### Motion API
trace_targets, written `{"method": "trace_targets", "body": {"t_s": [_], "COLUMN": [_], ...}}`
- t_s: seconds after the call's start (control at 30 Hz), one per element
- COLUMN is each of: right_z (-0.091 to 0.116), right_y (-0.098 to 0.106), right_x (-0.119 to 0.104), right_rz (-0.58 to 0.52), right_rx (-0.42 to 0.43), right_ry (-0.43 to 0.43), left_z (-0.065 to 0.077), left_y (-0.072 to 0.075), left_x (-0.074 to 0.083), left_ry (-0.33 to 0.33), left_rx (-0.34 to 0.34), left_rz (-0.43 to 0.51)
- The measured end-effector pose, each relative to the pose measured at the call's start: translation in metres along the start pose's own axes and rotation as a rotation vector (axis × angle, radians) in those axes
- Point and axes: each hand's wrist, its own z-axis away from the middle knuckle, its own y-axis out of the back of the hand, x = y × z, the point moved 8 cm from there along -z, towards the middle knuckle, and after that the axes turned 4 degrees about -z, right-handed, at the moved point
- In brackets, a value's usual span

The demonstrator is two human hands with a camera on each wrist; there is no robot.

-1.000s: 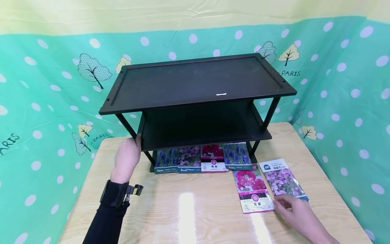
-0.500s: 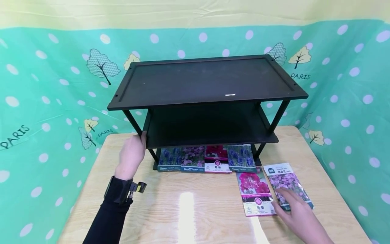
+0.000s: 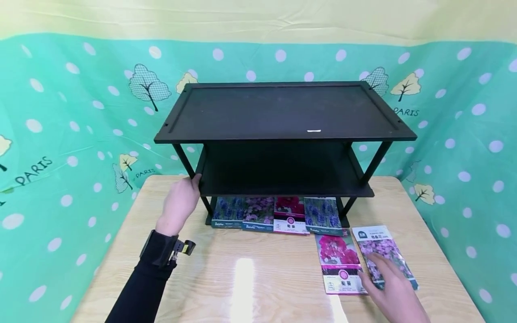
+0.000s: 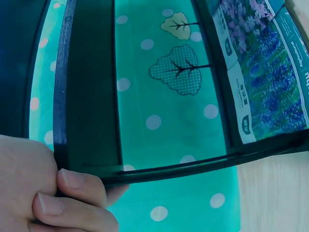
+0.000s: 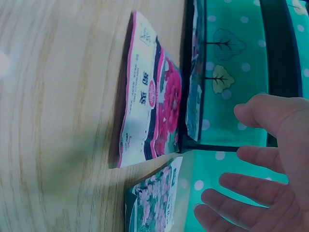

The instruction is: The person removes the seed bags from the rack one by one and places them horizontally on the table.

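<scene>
My left hand (image 3: 179, 204) grips the left front corner of the middle tier of a black shelf rack (image 3: 282, 112); in the left wrist view the curled fingers (image 4: 82, 186) wrap the dark frame. My right hand (image 3: 393, 291) hovers over the table's right side, fingers spread and holding nothing. Under it lies a purple-flower seed packet (image 3: 377, 244), partly hidden in the head view. Just left of that lies a magenta-flower seed packet (image 3: 341, 253), its top edge close to the rack. The right wrist view shows the hand apart from both packets.
Several seed packets stand in a row on the rack's bottom tier, among them a blue-flower packet (image 3: 323, 215) and another magenta packet (image 3: 290, 220). A polka-dot curtain (image 3: 72, 148) surrounds the wooden table (image 3: 194, 273) at back and sides.
My right hand's fingers have straightened and spread from a more curled pose near the two loose packets. The head view has shifted slightly. My left hand keeps its grip on the rack.
</scene>
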Motion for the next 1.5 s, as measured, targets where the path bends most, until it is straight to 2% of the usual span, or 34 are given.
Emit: {"method": "trace_targets", "body": {"t_s": [0.03, 0.1, 0.13, 0.27, 0.33, 0.5, 0.7, 0.9, 1.13, 1.3, 1.5], "right_z": [0.000, -0.001, -0.002, 0.000, 0.002, 0.006, 0.003, 0.001, -0.004, -0.008, -0.020], "right_y": [0.000, 0.000, -0.001, -0.002, 0.000, 0.004, 0.001, -0.003, -0.001, 0.001, -0.002], "right_x": [0.001, 0.002, 0.003, 0.005, 0.006, 0.011, 0.016, 0.020, 0.019, 0.019, 0.027], "right_rz": [-0.002, -0.008, -0.010, -0.013, -0.007, 0.000, -0.009, -0.007, 0.010, 0.026, 0.006], "right_rx": [0.001, -0.002, -0.009, -0.012, 0.022, 0.086, 0.016, -0.035, -0.045, -0.050, -0.147], "right_ry": [-0.010, -0.017, -0.022, -0.027, -0.021, -0.028, -0.056, -0.092, -0.045, -0.031, -0.108], "left_z": [-0.001, -0.004, -0.004, -0.005, -0.005, -0.007, -0.006, -0.001, 0.000, 0.001, 0.000], "left_y": [-0.002, -0.006, -0.009, -0.015, -0.018, -0.020, -0.021, -0.028, -0.022, -0.019, -0.016], "left_x": [-0.002, -0.012, -0.014, -0.021, -0.022, -0.020, -0.022, -0.026, -0.026, -0.026, -0.024], "left_ry": [0.008, 0.109, 0.127, 0.171, 0.174, 0.147, 0.118, 0.141, 0.136, 0.148, 0.131], "left_rx": [-0.034, -0.094, -0.124, -0.205, -0.221, -0.207, -0.181, -0.186, -0.155, -0.162, -0.138], "left_rz": [0.031, 0.179, 0.207, 0.271, 0.277, 0.269, 0.272, 0.303, 0.277, 0.269, 0.248]}}
